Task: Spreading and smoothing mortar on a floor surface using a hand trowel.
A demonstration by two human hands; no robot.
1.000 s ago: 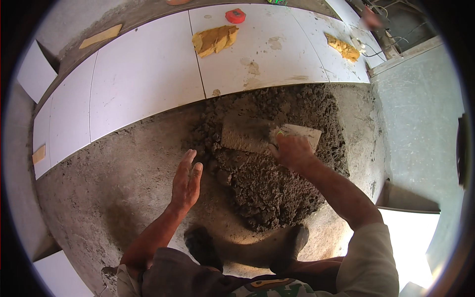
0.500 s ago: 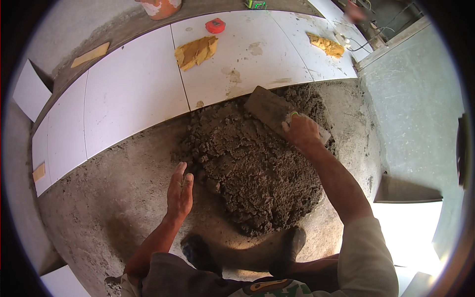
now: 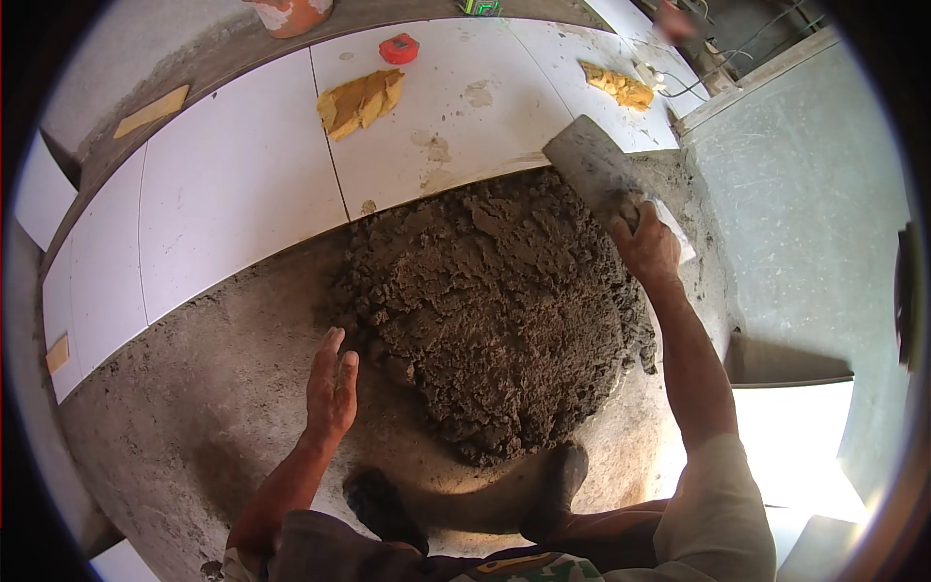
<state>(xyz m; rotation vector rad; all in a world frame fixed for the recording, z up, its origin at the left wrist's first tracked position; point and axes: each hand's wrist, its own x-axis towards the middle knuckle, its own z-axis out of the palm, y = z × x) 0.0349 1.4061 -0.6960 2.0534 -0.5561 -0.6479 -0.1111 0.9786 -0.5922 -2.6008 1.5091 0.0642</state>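
Observation:
My right hand (image 3: pixel 651 246) grips the handle of a flat rectangular plastering trowel (image 3: pixel 588 160), its blade smeared with grey mortar. The blade is at the far right edge of a wide heap of wet mortar (image 3: pixel 495 320), its far end overlapping the edge of the white tiles (image 3: pixel 233 213) in view. Whether it touches them I cannot tell. My left hand (image 3: pixel 331 390) hovers left of the heap, fingers stretched out and holding nothing. My two dark shoes stand at the heap's near side.
On the tiles lie a red tape measure (image 3: pixel 399 48), a crumpled yellow-brown piece (image 3: pixel 361 103) and another such piece (image 3: pixel 618 85) with cables beside it. An orange bucket (image 3: pixel 291 16) stands beyond. Grey wall (image 3: pixel 805 194) rises at right, with loose white tiles (image 3: pixel 795 427) nearby.
The trowel has moved right and away from me, from lying over the mortar to the heap's far right edge. My left hand stays open. The whole view has shifted slightly.

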